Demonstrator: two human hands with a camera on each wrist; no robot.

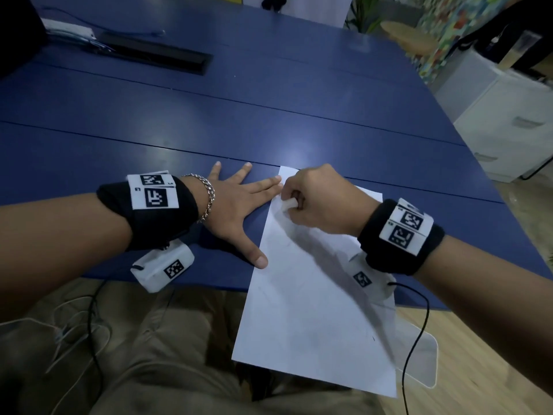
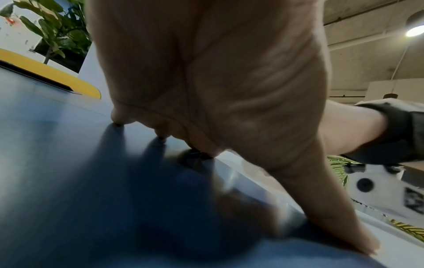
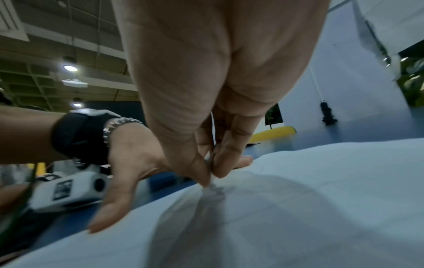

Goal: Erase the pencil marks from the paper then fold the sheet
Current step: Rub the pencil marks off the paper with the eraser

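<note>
A white sheet of paper [image 1: 314,301] lies on the blue table [image 1: 209,121], its near half hanging over the front edge. Faint grey pencil marks [image 3: 215,190] show on the paper under the eraser. My right hand [image 1: 317,199] pinches a small white eraser [image 1: 288,204] and presses it on the paper near its far left corner. My left hand [image 1: 236,211] lies flat and spread on the table; its thumb and fingertips touch the paper's left edge. In the right wrist view the eraser [image 3: 210,163] sits between thumb and fingers, and the left hand [image 3: 128,163] is at the paper's edge.
A black cable slot [image 1: 158,55] and a white power strip [image 1: 68,28] lie at the table's far left. White drawers [image 1: 502,121] stand to the right. Black and white cables [image 1: 416,339] hang near my lap, below the table edge.
</note>
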